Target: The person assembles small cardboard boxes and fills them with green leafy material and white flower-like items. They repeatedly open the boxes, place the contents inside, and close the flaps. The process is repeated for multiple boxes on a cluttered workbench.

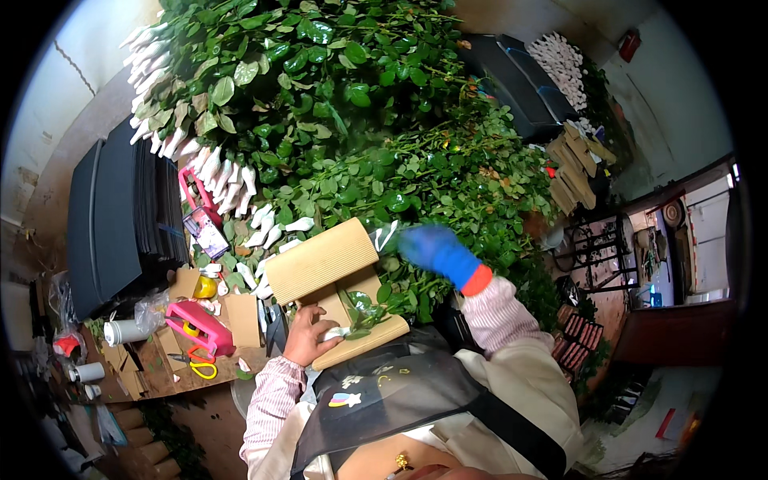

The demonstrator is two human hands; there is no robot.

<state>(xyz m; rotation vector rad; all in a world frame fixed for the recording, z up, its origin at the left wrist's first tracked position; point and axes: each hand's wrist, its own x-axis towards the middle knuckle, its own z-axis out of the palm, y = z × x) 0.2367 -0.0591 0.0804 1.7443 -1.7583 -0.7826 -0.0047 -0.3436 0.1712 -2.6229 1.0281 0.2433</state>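
My left hand (308, 336) is bare and lies at the left edge of a tan corrugated cardboard wrap (360, 346). Its thumb and fingers close around the white-sleeved head of a rose (339, 332), whose leafy stem (364, 310) points up and right over the cardboard. The upper flap of corrugated cardboard (324, 260) stands folded above it. My right hand (436, 252) wears a blue glove with an orange cuff. Motion smears it, so its fingers do not show. Just left of it is a white-striped piece (386, 236) among the leaves of a large rose pile (344, 104).
White-sleeved rose heads (212, 172) line the pile's left side. On the left of the table are a pink stapler (200, 328), yellow-and-orange-handled scissors (200, 364), a white cup (124, 332) and a black stack of sheets (120, 216). Folded cardboard pieces (572, 168) lie at right.
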